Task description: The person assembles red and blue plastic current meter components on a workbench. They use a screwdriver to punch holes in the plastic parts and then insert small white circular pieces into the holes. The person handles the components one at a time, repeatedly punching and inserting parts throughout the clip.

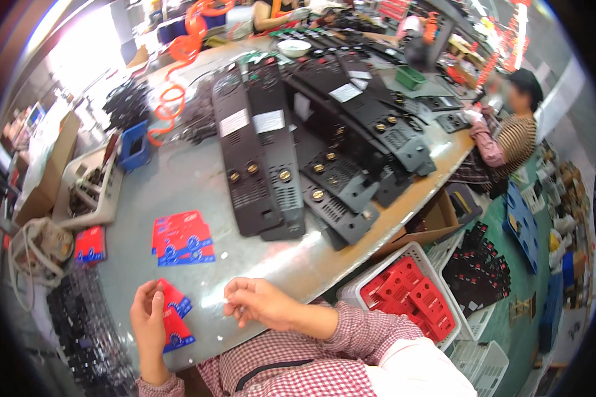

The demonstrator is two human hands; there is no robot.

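- Your left hand curls beside two red-and-blue cards near the table's edge; whether it grips them is unclear.
- Your right hand hovers, fingertips bent toward the thumb; any grip is unclear.
- Ahead: a card pile, black panels.

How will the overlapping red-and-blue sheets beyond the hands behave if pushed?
The sheets look thin and flat, so probably light and flexible. They overlap unevenly, so a push would likely spread them. The grey tabletop looks smooth and shiny, so they may slide easily.
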